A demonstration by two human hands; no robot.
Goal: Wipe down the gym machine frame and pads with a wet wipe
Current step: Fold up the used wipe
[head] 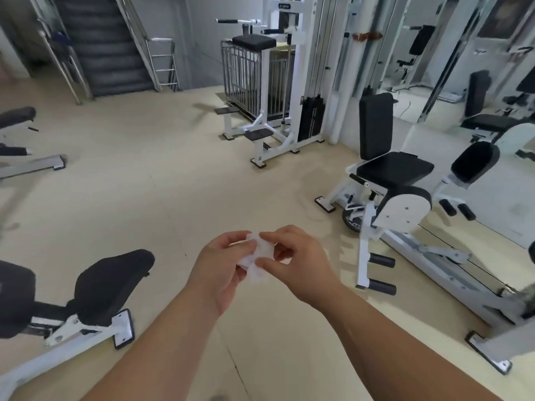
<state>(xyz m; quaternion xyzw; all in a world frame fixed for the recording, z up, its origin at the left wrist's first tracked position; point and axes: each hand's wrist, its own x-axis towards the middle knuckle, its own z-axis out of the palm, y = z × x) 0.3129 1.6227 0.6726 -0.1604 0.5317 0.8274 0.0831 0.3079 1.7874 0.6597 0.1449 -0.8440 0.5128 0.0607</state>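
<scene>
We judge the job to be at its very start: the wet wipe (pixel 258 257) is in the air in front of us, held between both hands above the floor (pixel 173 183), and it touches no machine. The left hand (pixel 220 267) pinches the wipe's left edge with thumb and curled fingers. The right hand (pixel 298 261) pinches the right side between thumb and forefinger. The sheet is bunched and partly folded between them, so it looks to us as if it is being opened out or refolded for use. Nothing shows that any surface has been wiped; no damp streaks can be made out on pads or tubing, though the picture is too soft to rule that out. The nearest candidate is the seated machine (pixel 405 206) to our right, with its black seat pad (pixel 393 169), upright back pad (pixel 375 125) and white frame (pixel 363 250), all well apart from our hands. A bench pad (pixel 113 285) sits at lower left, and a tall white cable tower (pixel 285 82) stands farther back; which machine is meant we cannot tell. By our reckoning everything is left to do: getting the wipe ready, stepping up to the machine, then wiping the pads and the frame.
</scene>
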